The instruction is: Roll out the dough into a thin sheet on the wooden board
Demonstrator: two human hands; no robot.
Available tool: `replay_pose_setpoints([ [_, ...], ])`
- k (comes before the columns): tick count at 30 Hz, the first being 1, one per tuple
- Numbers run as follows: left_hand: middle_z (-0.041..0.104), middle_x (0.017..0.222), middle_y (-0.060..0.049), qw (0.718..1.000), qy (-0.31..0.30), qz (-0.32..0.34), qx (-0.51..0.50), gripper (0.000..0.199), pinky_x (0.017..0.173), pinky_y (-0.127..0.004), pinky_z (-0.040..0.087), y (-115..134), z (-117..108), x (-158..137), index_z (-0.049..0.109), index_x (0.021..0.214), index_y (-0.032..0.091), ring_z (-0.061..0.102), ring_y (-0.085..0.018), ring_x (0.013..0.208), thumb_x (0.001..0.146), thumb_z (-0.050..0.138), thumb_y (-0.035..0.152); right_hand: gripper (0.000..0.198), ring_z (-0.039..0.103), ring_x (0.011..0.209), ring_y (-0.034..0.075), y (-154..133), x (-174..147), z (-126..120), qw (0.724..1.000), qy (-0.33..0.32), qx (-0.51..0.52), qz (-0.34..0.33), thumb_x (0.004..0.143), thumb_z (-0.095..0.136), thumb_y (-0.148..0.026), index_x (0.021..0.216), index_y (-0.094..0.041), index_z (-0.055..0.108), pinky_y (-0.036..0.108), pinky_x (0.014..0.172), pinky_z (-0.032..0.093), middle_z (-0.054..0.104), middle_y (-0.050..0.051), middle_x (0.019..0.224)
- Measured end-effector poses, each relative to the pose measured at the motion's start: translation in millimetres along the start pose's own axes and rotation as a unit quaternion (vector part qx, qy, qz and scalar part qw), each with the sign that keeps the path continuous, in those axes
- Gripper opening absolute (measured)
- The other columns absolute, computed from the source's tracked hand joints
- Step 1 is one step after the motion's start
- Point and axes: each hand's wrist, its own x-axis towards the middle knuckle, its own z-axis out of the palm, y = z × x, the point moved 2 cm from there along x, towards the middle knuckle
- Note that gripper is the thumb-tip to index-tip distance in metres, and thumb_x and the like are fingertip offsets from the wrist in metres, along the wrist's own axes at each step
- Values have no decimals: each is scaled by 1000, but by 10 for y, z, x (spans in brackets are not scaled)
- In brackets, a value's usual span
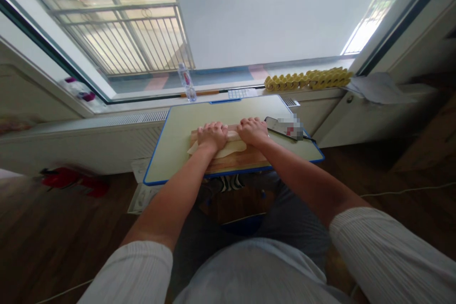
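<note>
Both hands are closed over a pale wooden rolling pin (233, 136), whose middle shows between them. My left hand (213, 135) covers one end of it and my right hand (253, 131) covers the other. Beneath the pin a flat, cream-coloured sheet of dough (233, 149) spreads out, partly hidden by the hands. The dough lies on a brown wooden board (237, 161). Under the board is a small pale table (167, 152) with a blue rim. A phone (281, 129) lies close to the right hand, its screen partly blurred.
On the windowsill stand a clear plastic bottle (185, 83) and a row of yellow ring-shaped pieces (308, 80). Papers (379, 88) lie at the right. A red fire extinguisher (74, 180) is on the floor at the left. My legs are under the table.
</note>
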Motion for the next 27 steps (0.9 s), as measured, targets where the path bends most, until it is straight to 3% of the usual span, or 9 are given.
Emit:
replay_pose_setpoints([
  [9,69,138,-18,997,-75,10,-4,57,105,-56,43,-97,83,543,73,124,22,61,-36,126,103,26,47,54,57,129,37,30,465,99,1000,-31,1,7,99,41,-49,126,-15,73,49,104,45,66,21,138],
  [15,73,130,-18,995,-101,-17,-18,57,101,-50,49,-104,101,777,73,126,19,67,-35,120,101,30,46,52,67,118,34,39,716,109,998,-56,2,28,97,44,-47,122,-13,74,41,99,49,73,21,127],
  [21,73,130,-18,994,-101,-17,-26,57,100,-50,51,-119,125,777,73,126,21,68,-36,119,101,30,47,51,68,117,33,30,714,103,998,-52,-5,26,98,43,-46,119,-13,76,39,97,50,74,21,124],
  [27,65,141,-19,996,-87,5,-20,57,106,-56,46,-109,99,505,71,129,22,58,-37,130,102,27,46,50,62,123,33,9,428,68,1000,-20,-9,3,102,38,-45,122,-16,74,44,102,47,69,21,133],
])
